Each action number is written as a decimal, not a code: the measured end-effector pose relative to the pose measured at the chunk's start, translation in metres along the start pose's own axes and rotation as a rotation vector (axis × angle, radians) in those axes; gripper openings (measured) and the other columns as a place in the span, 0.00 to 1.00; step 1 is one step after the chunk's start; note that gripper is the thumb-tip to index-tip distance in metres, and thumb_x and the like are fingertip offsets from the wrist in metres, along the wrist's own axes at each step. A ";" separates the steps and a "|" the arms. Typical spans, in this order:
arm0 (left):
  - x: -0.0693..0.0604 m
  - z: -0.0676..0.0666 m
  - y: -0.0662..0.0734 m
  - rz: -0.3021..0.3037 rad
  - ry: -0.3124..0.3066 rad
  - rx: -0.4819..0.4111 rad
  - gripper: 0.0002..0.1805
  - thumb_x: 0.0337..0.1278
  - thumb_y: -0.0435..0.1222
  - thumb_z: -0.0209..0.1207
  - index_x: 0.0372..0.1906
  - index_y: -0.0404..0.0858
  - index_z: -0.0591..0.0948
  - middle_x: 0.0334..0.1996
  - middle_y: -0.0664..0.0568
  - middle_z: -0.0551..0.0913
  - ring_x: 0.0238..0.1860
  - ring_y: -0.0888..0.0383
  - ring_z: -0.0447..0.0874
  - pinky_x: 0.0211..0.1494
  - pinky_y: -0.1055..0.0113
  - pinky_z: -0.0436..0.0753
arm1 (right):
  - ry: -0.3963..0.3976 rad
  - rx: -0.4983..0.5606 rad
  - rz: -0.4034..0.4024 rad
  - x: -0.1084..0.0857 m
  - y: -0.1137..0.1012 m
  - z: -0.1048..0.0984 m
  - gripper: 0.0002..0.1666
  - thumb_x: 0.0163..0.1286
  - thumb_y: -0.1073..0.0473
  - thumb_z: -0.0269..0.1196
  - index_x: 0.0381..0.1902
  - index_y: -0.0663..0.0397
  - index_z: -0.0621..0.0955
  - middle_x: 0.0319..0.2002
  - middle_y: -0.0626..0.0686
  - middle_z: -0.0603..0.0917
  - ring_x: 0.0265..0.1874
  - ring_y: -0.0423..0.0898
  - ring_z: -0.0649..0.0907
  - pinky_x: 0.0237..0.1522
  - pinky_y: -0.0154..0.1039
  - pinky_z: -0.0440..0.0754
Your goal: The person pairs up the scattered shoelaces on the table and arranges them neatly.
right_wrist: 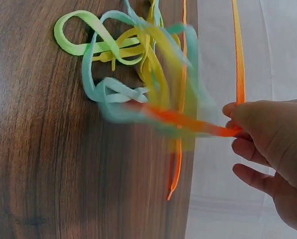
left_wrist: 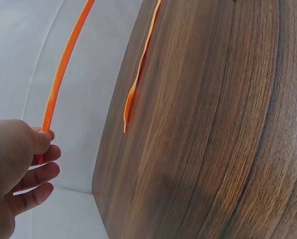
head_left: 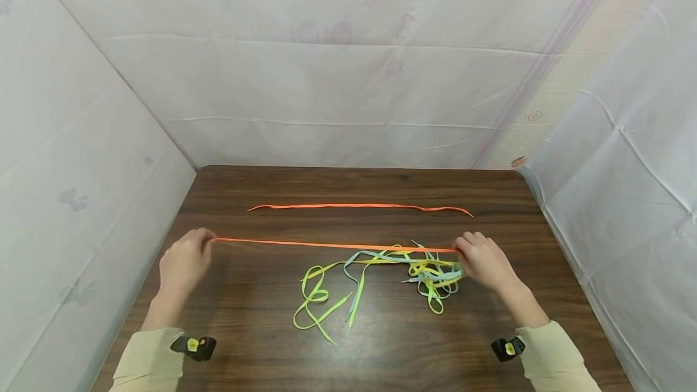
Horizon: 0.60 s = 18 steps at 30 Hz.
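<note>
Left hand and right hand pinch orange lace; tangled laces seemingly below

On the brown table lie tangled laces — and one orange lace.

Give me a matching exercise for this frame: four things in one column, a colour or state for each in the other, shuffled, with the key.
1. Nearer orange lace
2. Farther orange lace
3. Tangled laces
4. Tabletop

A. Dark brown, wood-grained
B. Yellow, green and light blue
C. Lying untouched, nearly straight
D. Held between left hand and right hand

Pairs: 1-D, 2-C, 3-B, 4-A
</note>
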<state>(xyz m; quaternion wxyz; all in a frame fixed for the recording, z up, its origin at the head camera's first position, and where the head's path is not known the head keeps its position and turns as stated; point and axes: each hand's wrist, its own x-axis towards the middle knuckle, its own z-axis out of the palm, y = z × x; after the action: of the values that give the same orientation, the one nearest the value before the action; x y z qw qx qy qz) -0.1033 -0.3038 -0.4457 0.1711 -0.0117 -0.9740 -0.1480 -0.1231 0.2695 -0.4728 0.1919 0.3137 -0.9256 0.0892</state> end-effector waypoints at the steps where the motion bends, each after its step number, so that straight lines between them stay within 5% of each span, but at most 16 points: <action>1: 0.000 -0.001 -0.001 -0.007 -0.001 0.001 0.03 0.53 0.31 0.59 0.33 0.35 0.79 0.27 0.42 0.80 0.19 0.51 0.74 0.15 0.58 0.68 | 0.000 -0.001 0.004 -0.001 0.001 0.000 0.08 0.48 0.70 0.66 0.27 0.56 0.80 0.24 0.49 0.76 0.21 0.46 0.73 0.20 0.39 0.69; 18: -0.008 0.002 -0.022 -0.075 -0.030 0.013 0.04 0.53 0.30 0.59 0.33 0.33 0.79 0.27 0.40 0.79 0.20 0.47 0.75 0.16 0.56 0.69 | 0.043 0.014 0.080 -0.016 0.019 -0.002 0.08 0.45 0.70 0.69 0.26 0.57 0.82 0.23 0.49 0.78 0.21 0.47 0.77 0.21 0.43 0.73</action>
<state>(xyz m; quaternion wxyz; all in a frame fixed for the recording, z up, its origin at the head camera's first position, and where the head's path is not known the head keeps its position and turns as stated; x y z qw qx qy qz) -0.0981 -0.3245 -0.4565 0.1510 0.0237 -0.9772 -0.1476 -0.1222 0.2942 -0.4780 0.2056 0.2760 -0.9324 0.1102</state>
